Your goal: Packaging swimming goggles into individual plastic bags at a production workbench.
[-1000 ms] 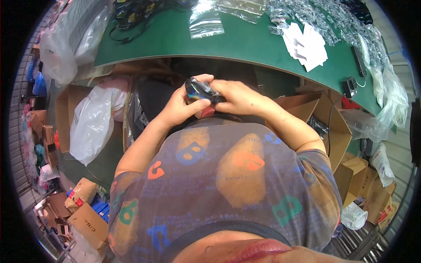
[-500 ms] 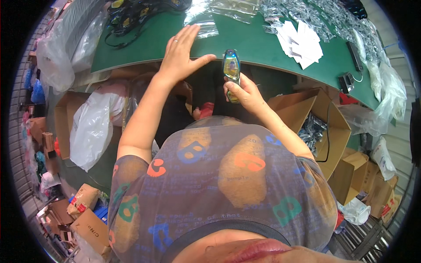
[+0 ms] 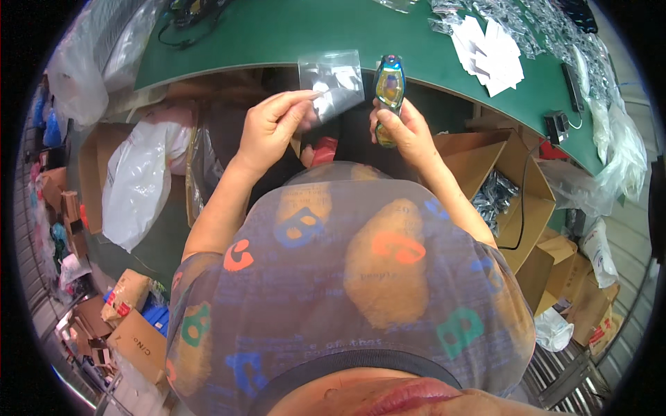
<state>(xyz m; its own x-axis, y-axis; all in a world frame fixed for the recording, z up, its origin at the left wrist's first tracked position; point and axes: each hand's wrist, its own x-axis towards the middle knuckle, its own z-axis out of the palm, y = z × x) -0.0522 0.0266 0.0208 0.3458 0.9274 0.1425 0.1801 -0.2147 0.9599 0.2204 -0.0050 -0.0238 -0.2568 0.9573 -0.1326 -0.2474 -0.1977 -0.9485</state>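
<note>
Between the thumb and fingers of my left hand (image 3: 272,132) is a small clear plastic bag (image 3: 331,73), pinched by its lower left corner. The bag slants over the near edge of the green table (image 3: 263,38). My right hand (image 3: 411,135) grips a pair of swim goggles (image 3: 390,89) with shiny mirrored lenses, one lens pointing up and away from me. Part of the goggles is covered by my thumb and fingers. Bag and goggles are side by side, a small gap apart.
White paper slips (image 3: 487,55) lie on the table's right, beside many clear packets (image 3: 510,31). Dark goggles with straps (image 3: 195,14) are at the far left. A small black device (image 3: 556,129) sits at the right edge. An open carton (image 3: 531,173) stands below right; a white plastic bag (image 3: 139,184) below left.
My left hand has picked up the clear bag from the table and drawn it toward me. My right hand has shifted a little right and away with the goggles.
</note>
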